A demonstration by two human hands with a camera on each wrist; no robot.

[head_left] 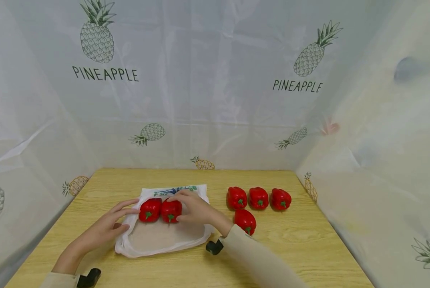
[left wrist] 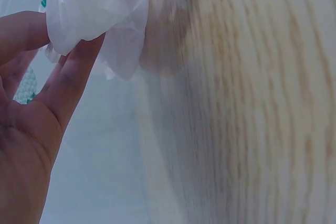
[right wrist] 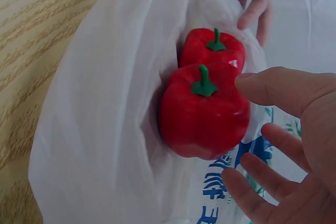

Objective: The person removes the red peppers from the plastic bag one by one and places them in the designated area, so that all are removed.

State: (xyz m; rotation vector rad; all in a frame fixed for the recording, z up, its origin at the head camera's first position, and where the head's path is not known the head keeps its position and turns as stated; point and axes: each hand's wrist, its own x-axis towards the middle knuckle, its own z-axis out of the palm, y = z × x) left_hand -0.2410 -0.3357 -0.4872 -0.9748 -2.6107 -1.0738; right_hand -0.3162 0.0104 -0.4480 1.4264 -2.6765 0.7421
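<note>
A white plastic bag (head_left: 148, 243) lies with its mouth spread on the table, printed in blue and green at the back. Two red bell peppers with green stems lie side by side in its mouth, the left bell pepper (head_left: 149, 211) and the right bell pepper (head_left: 171, 212). My left hand (head_left: 105, 227) holds the bag's left edge; in the left wrist view the plastic (left wrist: 97, 6) hides the fingertips. Over the right bell pepper (right wrist: 205, 114) is my right hand (right wrist: 294, 145), fingers spread, with the thumb tip at its side.
Several more bell peppers rest right of the bag: three in a back row, including the middle bell pepper (head_left: 259, 198), and one bell pepper (head_left: 245, 222) in front, beside the right sleeve. A pineapple-printed sheet (head_left: 207, 88) surrounds the wooden table (head_left: 301, 244).
</note>
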